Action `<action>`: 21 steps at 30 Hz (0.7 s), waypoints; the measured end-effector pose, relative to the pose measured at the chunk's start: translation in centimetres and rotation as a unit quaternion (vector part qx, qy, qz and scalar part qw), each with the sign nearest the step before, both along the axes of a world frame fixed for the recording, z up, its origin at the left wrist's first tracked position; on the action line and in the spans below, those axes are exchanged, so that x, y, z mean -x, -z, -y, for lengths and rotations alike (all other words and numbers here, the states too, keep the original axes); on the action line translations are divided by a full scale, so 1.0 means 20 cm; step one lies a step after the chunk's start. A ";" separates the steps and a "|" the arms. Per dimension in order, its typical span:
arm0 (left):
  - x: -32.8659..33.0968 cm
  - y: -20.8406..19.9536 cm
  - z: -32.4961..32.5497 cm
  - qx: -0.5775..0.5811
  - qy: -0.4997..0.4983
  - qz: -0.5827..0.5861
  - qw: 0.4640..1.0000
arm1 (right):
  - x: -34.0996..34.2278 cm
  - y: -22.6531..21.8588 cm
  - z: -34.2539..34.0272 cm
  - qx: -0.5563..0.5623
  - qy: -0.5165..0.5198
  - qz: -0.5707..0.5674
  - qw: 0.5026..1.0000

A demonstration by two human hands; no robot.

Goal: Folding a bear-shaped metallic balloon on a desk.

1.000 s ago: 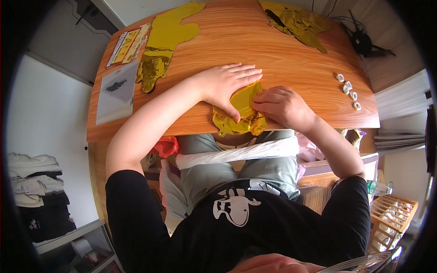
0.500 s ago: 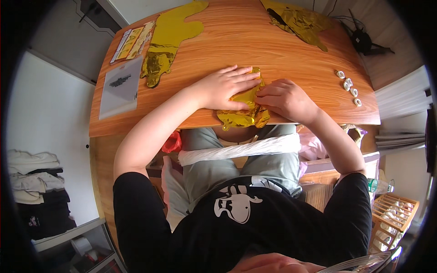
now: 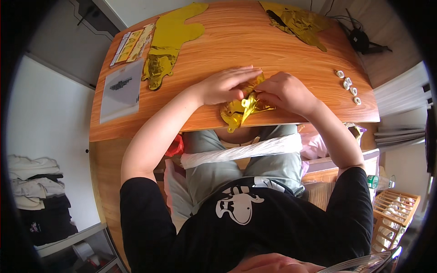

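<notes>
A crumpled gold foil balloon [image 3: 236,111], partly folded over, lies at the table's near edge between my hands. My right hand [image 3: 290,94] pinches its right side with curled fingers. Stretched fingers of my left hand [image 3: 223,86] reach across its upper left part, the thumb beside the fold. Whether the left palm touches the foil is hard to tell. A second gold foil balloon [image 3: 175,34] is spread flat at the back left, its near end wrinkled. More gold foil [image 3: 302,25] lies at the back right.
Several small white rings or rolls [image 3: 348,83] sit on the table's right side. At the left are a clear plastic sleeve [image 3: 119,98] and a printed yellow-and-white packet [image 3: 132,44]. A black device with cables [image 3: 360,42] stands beyond the right corner. Below the edge, white material [image 3: 241,150] crosses my lap.
My left hand has tilted up from lying flat on the foil. The foil's lower part has been folded and bunched differently, now standing up in a ridge between my hands.
</notes>
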State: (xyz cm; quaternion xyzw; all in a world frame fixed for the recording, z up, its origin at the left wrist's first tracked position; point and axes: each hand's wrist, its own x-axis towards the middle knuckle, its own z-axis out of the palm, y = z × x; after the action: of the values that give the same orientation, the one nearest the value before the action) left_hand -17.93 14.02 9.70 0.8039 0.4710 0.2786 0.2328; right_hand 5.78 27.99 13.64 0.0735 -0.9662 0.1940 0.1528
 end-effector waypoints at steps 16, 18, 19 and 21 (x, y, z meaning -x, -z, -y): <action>-0.09 0.04 0.02 -0.084 -0.071 -0.155 0.982 | -0.06 0.08 0.21 -0.113 0.086 -0.063 0.988; -0.09 0.04 0.02 -0.078 -0.073 -0.175 0.979 | -0.08 0.10 0.24 -0.093 0.103 -0.064 0.988; -0.10 0.03 0.02 -0.080 -0.072 -0.176 0.979 | -0.08 0.10 0.24 -0.085 0.108 -0.070 0.988; -0.11 0.03 0.03 -0.079 -0.104 -0.184 0.974 | -0.09 0.10 0.23 -0.078 0.112 -0.077 0.988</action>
State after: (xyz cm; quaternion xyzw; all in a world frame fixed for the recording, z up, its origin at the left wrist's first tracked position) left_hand -15.66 13.34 9.08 0.8041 0.5631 0.1844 0.0479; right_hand 7.53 23.31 11.64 -0.0087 -0.9658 0.0934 0.2417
